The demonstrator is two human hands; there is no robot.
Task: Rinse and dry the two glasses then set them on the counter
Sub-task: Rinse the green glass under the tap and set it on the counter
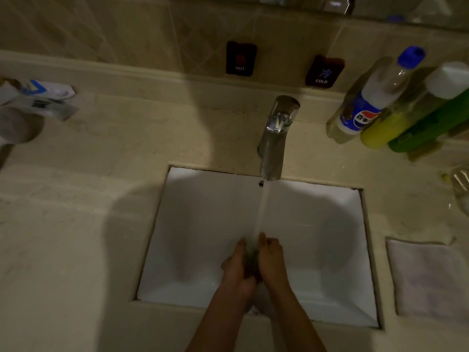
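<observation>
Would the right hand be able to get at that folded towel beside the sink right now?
Probably yes. The towel lies flat on the counter just right of the sink, with nothing on it or in between. But the right hand is busy under the running water, cupped against the left hand.

Towel (429,278) right of sink (330,199)

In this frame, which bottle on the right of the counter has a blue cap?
The clear bottle with the blue and white label, farthest left of the group. Beside it, the yellow bottle and the green bottle show no blue cap.
</observation>
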